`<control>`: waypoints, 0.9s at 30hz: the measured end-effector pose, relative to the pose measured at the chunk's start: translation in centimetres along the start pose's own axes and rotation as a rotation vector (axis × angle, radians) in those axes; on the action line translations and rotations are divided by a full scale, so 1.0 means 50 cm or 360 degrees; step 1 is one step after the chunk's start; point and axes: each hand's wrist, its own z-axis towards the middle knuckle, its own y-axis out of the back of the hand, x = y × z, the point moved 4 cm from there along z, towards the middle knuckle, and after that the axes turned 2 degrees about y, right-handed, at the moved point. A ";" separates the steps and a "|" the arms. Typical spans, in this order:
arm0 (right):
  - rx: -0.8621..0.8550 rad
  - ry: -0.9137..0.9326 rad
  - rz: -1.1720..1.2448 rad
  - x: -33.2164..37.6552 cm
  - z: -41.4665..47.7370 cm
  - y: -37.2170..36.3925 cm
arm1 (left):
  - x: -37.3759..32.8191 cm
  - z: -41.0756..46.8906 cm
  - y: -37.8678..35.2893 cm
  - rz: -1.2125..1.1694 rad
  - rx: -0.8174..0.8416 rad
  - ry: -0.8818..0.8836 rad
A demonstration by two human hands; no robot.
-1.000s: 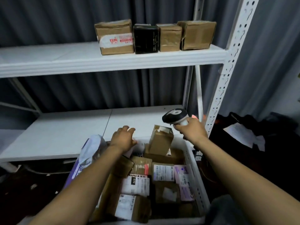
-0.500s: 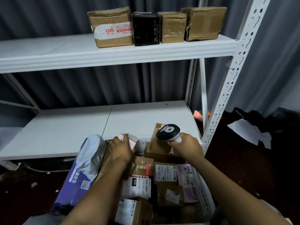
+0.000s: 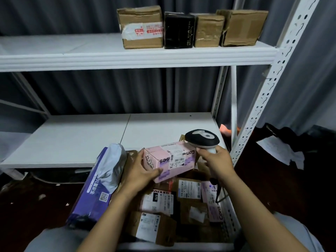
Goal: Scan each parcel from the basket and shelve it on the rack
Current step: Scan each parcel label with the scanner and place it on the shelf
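My left hand (image 3: 141, 172) grips a pink parcel (image 3: 170, 160) by its left end and holds it above the basket (image 3: 230, 215), label side up. My right hand (image 3: 217, 161) grips the handle of a black and white scanner (image 3: 201, 140), whose head sits just above the parcel's right end. Several labelled cardboard parcels (image 3: 189, 189) fill the white basket below. On the rack's upper shelf (image 3: 91, 57), at its right end, stand several shelved boxes (image 3: 141, 27), one of them black. The lower shelf (image 3: 81, 140) is bare.
A purple and grey mailer bag (image 3: 101, 180) leans on the basket's left side. The rack's perforated white upright (image 3: 269, 99) rises at the right. Dark bags and white papers (image 3: 283, 151) lie on the floor to the right.
My left hand has lifted the pink parcel out of the basket and turned its label up. My right hand has brought the scanner lower and over the parcel's right end.
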 end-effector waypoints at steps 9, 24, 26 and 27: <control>-0.0023 -0.0207 0.0563 -0.021 -0.055 -0.008 | 0.002 -0.056 0.016 -0.0520 0.0285 0.0053; 0.0019 -0.0139 0.0331 -0.012 -0.089 -0.022 | 0.025 -0.075 0.049 -0.0576 0.0009 0.0107; 0.0080 -0.0167 0.0312 -0.009 -0.088 -0.023 | 0.026 -0.073 0.056 -0.0559 -0.0166 0.0084; 0.0127 -0.0186 0.0285 -0.005 -0.089 -0.021 | 0.027 -0.073 0.059 -0.0593 -0.0250 0.0084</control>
